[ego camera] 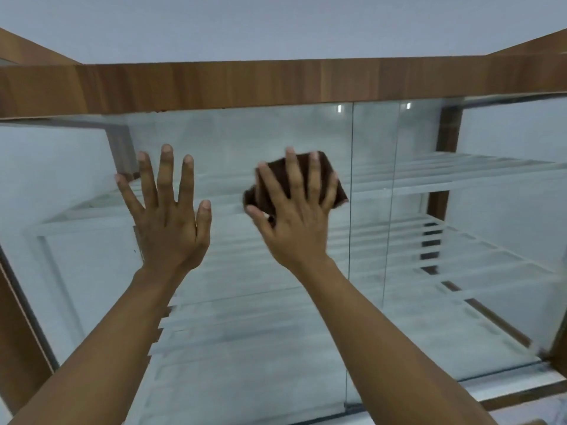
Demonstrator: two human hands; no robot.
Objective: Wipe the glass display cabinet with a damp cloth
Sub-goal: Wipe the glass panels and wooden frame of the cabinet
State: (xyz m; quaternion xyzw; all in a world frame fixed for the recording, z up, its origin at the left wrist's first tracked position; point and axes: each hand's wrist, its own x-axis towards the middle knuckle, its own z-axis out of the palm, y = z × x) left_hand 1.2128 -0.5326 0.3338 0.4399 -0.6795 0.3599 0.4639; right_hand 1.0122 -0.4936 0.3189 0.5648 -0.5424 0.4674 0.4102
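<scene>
A glass display cabinet (374,271) with a wooden frame fills the view. My right hand (294,216) presses a dark brown cloth (333,176) flat against the front glass pane, fingers spread and straight over it. To its left, my left hand (167,210) lies flat on the same pane with its fingers spread, holding nothing. Both hands are in the upper half of the glass, just below the wooden top rail (276,84).
Behind the glass are white slatted shelves (460,182) at several levels. A vertical seam between panes (351,240) runs just right of the cloth. Wooden frame posts stand at the left (18,332) and right (445,167). A pale wall (276,23) rises above.
</scene>
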